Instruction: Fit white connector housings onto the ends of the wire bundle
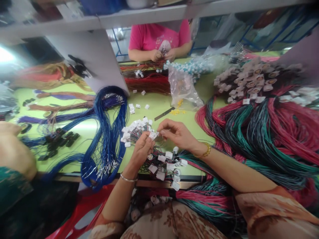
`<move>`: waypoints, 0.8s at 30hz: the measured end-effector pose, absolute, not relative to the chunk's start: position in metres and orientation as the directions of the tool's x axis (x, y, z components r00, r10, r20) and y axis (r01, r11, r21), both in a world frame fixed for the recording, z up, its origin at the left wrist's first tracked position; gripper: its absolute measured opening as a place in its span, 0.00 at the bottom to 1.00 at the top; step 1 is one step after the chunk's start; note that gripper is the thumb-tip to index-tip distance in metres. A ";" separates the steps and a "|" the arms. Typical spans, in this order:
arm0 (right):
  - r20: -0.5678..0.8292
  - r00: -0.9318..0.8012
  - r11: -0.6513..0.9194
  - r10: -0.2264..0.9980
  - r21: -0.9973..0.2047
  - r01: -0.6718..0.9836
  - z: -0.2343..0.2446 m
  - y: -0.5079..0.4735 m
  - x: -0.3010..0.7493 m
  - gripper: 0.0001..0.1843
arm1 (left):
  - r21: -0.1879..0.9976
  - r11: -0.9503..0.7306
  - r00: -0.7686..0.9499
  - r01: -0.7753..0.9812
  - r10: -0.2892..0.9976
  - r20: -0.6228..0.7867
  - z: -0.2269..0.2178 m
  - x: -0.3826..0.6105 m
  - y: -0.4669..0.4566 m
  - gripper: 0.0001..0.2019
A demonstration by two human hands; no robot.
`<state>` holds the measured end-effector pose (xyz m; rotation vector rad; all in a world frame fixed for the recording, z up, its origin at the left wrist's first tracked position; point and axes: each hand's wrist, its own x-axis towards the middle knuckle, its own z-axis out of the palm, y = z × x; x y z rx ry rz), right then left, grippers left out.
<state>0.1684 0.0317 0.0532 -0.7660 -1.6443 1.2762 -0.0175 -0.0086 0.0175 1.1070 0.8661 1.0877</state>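
Observation:
Between the thumb and fingers of my left hand point(143, 147) is a white connector point(153, 135). My right hand point(175, 134) is at the connector's right side, its thumb and forefinger pinched together; whatever lies between them is too small to make out. Just behind my left hand is a cluster of white connectors point(137, 127) on thin wires. Below my hands, near the table's front edge, lies another bunch of white connectors point(161, 167) with dark wires running off to the right.
Blue wire bundles point(107, 132) hang over the front edge at left. Red, green and black wire bundles point(249, 132) fill the right. Behind my hands lie a dark flat blade point(164, 113), yellow pieces point(178, 111) and a plastic bag point(183, 86). A co-worker point(159, 43) sits opposite; another's arm point(15, 152) is at left.

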 end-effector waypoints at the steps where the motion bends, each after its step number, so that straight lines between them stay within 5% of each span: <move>1: 0.362 -0.395 0.402 0.845 -0.916 0.021 0.055 0.029 0.167 0.04 | 0.971 0.082 0.273 -0.223 0.962 -0.019 0.018 -0.018 -0.009 0.20; 4: 0.562 -0.386 0.657 0.731 -0.733 0.177 0.058 0.022 0.164 0.06 | 0.983 0.069 0.291 -0.168 0.956 -0.018 0.022 -0.018 -0.010 0.22; 8: 0.631 -0.427 0.756 0.648 -0.603 0.257 0.061 0.016 0.164 0.05 | 0.999 0.026 0.306 -0.043 0.952 -0.012 0.024 -0.018 -0.011 0.24; 19: 0.520 -0.576 0.775 0.631 -0.461 0.432 0.068 0.013 0.166 0.08 | 0.990 -0.087 0.296 0.114 0.954 0.050 0.022 -0.021 -0.012 0.24; 24: 0.445 -0.578 0.725 0.684 -0.500 0.474 0.066 0.012 0.165 0.06 | 0.985 -0.098 0.268 0.140 0.962 0.058 0.022 -0.019 -0.012 0.25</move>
